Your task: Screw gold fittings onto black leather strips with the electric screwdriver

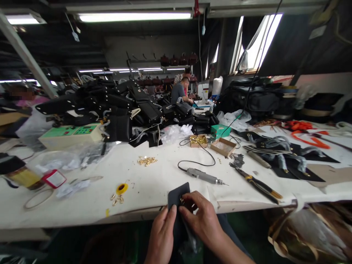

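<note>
A dark flat leather piece (178, 194) is held at the table's front edge, its top end tilted up. My left hand (162, 233) grips its left side, thumb lying on the surface. With thumb and index finger, my right hand (202, 216) pinches a small gold metal fitting (182, 201) at the piece's right side. Clear plastic wrap (192, 240) hangs below, between my hands. Just beyond, on the white table (159, 179), lies a grey electric screwdriver (205, 176) with its cable.
Pliers (260, 187) lie right, near black strapped pieces (297, 161). Gold parts (147, 160), a yellow roll (121, 189) and a red box (54, 178) sit left. Small cartons (224, 146), a green control box (71, 135) and piled black bags (118, 99) stand behind. A person (180, 91) works farther back.
</note>
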Available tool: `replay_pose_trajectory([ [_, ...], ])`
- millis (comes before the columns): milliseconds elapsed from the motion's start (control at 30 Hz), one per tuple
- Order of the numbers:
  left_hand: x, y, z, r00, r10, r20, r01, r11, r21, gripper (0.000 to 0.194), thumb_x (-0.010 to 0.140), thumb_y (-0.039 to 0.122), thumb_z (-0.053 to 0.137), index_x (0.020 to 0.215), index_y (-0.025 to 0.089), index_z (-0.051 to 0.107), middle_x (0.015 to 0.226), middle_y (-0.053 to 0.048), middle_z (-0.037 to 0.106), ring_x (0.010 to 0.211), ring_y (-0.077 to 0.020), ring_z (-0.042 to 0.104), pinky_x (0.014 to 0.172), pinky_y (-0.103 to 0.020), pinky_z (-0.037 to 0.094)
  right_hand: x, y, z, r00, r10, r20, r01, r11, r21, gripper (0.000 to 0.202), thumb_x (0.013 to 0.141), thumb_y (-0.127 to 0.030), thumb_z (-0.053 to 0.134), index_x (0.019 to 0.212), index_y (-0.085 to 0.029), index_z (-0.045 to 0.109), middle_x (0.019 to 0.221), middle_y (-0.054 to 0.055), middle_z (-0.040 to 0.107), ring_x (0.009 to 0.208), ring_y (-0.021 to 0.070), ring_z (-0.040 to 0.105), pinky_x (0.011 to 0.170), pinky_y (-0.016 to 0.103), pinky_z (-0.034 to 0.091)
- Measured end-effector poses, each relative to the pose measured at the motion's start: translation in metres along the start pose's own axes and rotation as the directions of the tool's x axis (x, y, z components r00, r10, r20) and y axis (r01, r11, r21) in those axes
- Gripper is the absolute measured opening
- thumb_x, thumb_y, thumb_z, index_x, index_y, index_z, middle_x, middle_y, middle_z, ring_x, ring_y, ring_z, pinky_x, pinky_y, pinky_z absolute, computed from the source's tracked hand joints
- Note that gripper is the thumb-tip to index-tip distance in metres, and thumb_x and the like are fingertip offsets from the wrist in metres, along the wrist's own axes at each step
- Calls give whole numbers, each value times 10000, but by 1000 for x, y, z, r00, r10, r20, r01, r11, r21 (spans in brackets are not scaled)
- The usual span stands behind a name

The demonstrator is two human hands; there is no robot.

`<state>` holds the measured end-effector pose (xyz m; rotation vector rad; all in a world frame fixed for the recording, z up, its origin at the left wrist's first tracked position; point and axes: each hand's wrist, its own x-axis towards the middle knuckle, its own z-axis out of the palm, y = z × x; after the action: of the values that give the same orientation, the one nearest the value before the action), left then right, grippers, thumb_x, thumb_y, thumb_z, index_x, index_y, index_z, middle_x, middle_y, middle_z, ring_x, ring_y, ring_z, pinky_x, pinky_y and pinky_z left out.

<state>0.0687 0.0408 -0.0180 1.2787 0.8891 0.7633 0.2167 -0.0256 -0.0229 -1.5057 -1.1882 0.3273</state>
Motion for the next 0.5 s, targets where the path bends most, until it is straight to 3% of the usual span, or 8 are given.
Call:
replay_pose_trajectory([
  [200, -4, 0, 9, 999, 7, 39, -8, 1000, 21, 585, 910, 654, 672, 1222, 172, 784, 1273, -144, 774, 1212, -365, 694, 1140, -452, 492, 0, 4, -8, 987, 151, 45, -154, 986, 62, 109, 879, -241, 694, 968, -219, 753, 882, 24, 733, 788, 179, 688, 710, 288, 526],
  [400, -3, 6, 14, 999, 26, 28, -28, 998, 57, 576, 932, 647, 643, 1205, 160, 784, 1219, -137, 787, 1156, -348, 703, 1113, -429, 500, 2, 2, -15, 999, 34, 24, -34, 999, -17, 144, 910, -259, 665, 1010, -224, 763, 885, 26, 725, 793, 175, 670, 741, 297, 513],
  [500, -4, 12, 19, 995, 85, 46, -90, 990, 108, 536, 961, 622, 614, 1190, 168, 784, 1172, -122, 795, 1093, -321, 711, 1056, -388, 521, 4, -2, -15, 995, 96, -8, -95, 995, 40, 150, 888, -276, 701, 1014, -225, 765, 879, 21, 725, 791, 174, 664, 734, 294, 506],
])
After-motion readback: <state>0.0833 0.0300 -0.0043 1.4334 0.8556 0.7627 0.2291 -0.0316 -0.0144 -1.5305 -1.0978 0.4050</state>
